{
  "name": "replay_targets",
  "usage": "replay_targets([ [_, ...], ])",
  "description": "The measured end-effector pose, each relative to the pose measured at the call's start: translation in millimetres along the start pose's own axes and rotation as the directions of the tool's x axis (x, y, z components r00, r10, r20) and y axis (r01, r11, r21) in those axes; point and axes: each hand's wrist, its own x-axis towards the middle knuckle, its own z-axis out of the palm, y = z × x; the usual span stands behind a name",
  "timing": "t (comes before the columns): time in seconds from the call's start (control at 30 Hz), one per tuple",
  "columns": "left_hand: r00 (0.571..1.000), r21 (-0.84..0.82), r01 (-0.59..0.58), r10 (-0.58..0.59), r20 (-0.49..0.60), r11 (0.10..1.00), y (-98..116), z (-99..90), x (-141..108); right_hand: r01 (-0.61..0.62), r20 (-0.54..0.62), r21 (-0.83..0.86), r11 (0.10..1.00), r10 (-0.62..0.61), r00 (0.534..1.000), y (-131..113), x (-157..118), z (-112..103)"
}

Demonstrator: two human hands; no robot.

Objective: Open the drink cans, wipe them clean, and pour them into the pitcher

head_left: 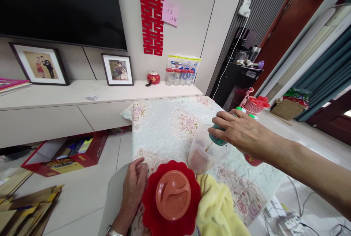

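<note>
My right hand (233, 130) is wrapped round a teal can (218, 136), tilted over a translucent plastic tub (197, 150). A thin brownish stream runs from the can into the tub. Resting at the left edge of the cloth-covered table, my left hand (135, 179) holds nothing, its fingers loosely bent. Beside it lies a red scalloped plate (149, 206) with a round orange divided dish (173, 195) on it. A yellow cloth (218, 206) is bunched right of the plate. Partly hidden behind my right hand and forearm are green-capped containers (252, 116) and a red item (252, 160).
A floral tablecloth (164, 126) covers the table. Behind it, a white cabinet (63, 95) bears picture frames (117, 69), a red pot (153, 78) and several red-lidded jars (177, 77). A red box (93, 152) sits on the floor at left; cables (296, 195) lie at lower right.
</note>
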Motion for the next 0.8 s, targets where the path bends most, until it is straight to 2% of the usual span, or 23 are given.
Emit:
replay_targets([
  [0.23,1.000,0.030,-0.007,0.007,-0.001,1.000,2.9,-1.6,-2.4,0.010,-0.013,-0.030,0.999,-0.010,1.000,-1.2,0.8,-5.9],
  [0.4,1.000,0.025,0.008,-0.008,0.005,1.000,7.8,-0.4,-3.3,-0.016,0.043,0.004,1.000,0.016,0.999,0.3,1.0,-7.6],
  [0.6,1.000,0.031,-0.003,0.003,-0.004,1.000,5.7,-1.1,-2.2,-0.027,0.007,-0.043,0.999,0.027,1.000,-4.2,3.3,2.3],
  [0.8,1.000,0.009,-0.005,0.005,0.001,1.000,4.2,-1.4,-1.2,0.017,0.002,-0.045,0.999,-0.017,1.000,-13.8,7.2,7.2],
])
